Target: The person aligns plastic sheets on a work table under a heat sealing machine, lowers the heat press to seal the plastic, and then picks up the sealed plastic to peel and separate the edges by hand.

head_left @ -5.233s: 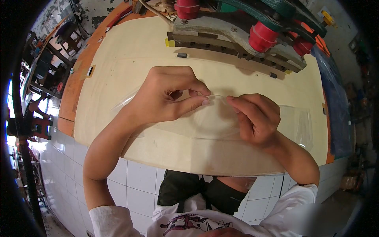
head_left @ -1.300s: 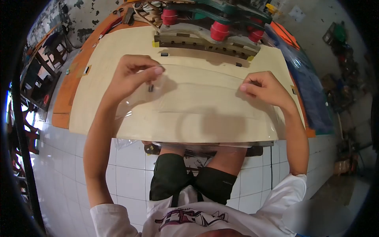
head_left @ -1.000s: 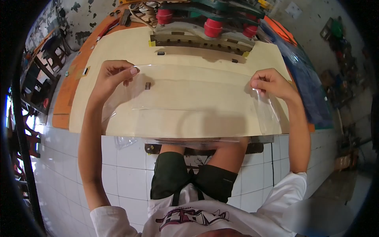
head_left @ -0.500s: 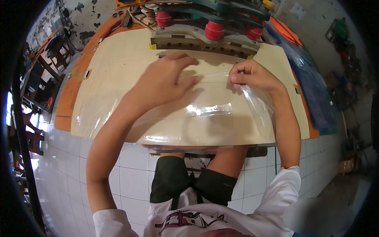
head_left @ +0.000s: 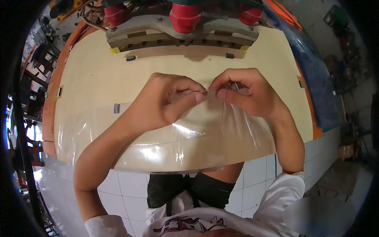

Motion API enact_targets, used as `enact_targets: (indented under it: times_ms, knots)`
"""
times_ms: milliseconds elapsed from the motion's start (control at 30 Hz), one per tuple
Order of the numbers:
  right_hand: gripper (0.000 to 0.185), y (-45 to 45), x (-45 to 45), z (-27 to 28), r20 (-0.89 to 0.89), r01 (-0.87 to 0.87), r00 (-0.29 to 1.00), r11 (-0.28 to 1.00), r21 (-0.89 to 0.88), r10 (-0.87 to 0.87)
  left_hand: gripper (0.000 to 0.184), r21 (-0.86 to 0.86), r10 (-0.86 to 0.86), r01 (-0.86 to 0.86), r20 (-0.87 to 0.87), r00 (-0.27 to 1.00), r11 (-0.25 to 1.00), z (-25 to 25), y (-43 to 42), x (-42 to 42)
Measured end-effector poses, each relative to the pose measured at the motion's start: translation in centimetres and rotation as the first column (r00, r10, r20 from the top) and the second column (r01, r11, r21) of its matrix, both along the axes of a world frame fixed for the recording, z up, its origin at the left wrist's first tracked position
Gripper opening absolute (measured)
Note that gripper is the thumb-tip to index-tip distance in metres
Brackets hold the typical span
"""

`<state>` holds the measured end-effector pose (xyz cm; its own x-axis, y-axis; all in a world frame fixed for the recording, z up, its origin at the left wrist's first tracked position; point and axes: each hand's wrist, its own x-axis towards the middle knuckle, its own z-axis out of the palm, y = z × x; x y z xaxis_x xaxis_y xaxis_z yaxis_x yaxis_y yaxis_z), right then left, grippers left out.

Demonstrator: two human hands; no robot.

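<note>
A clear plastic sheet (head_left: 146, 152) lies over the near part of the cream board (head_left: 92, 67) and hangs a little past its front edge. My left hand (head_left: 171, 96) pinches the sheet's far edge between thumb and fingertips. Close beside it, my right hand (head_left: 241, 91) is closed on the same edge, its fingertips almost meeting the left ones. Between and below both hands the plastic is lifted and creased. The sheet's left part lies flatter, under my left forearm.
A press-like machine with a metal bar (head_left: 181, 41) and red knobs (head_left: 184, 17) stands at the back. Small dark stops (head_left: 131, 58) sit on the board before it. Blue plastic sheeting (head_left: 316, 79) drapes the right side; an orange tabletop (head_left: 49, 118) shows at left.
My left hand has gone from open fingers to a pinch on the sheet's edge. Both hands have come together lower in view. The camera view has shifted nearer the machine.
</note>
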<state>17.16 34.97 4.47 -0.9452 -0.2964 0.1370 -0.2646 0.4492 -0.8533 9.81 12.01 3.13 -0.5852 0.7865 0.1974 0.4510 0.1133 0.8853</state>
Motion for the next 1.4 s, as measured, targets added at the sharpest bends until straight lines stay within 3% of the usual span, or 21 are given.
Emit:
enact_targets:
  times_ms: [33, 67, 167, 233, 267, 433, 1400]
  knots:
    - [0.017, -0.2, 0.1, 0.0, -0.112, 0.018, 0.994, 0.998, 0.059, -0.011, 0.021, 0.020, 0.007, -0.007, -0.014, 1.000, 1.000, -0.2, -0.1, 0.0]
    - [0.017, -0.3, 0.2, -0.1, -0.103, 0.015, 0.995, 0.998, 0.059, -0.009, 0.020, 0.041, 0.017, -0.016, -0.027, 1.000, 0.999, -0.3, -0.1, 0.0]
    - [0.018, -0.5, 0.3, -0.2, 0.001, 0.019, 1.000, 1.000, -0.006, -0.019, 0.019, -0.058, 0.037, -0.030, 0.121, 0.992, 0.998, 0.1, -0.3, 0.1]
    - [0.018, -0.6, 0.3, -0.2, 0.230, 0.040, 0.973, 0.979, -0.202, 0.007, 0.017, 0.035, 0.028, -0.032, 0.098, 0.995, 0.999, -1.3, -0.1, -0.1]
    - [0.018, -0.6, 0.3, -0.1, 0.233, 0.039, 0.972, 0.978, -0.203, 0.009, 0.016, 0.126, 0.020, -0.028, 0.065, 0.998, 0.992, -1.9, -0.1, -0.1]
    - [0.017, -1.2, 0.7, -0.1, 0.334, 0.087, 0.942, 0.928, -0.363, 0.042, 0.014, 0.123, 0.017, -0.034, 0.137, 0.990, 0.992, -1.0, -0.2, 0.3]
    - [0.014, -1.9, 1.6, 0.8, 0.224, 0.151, 0.970, 0.949, -0.275, -0.089, 0.011, 0.203, 0.053, -0.043, -0.042, 0.998, 0.978, -0.9, -0.6, 0.7]
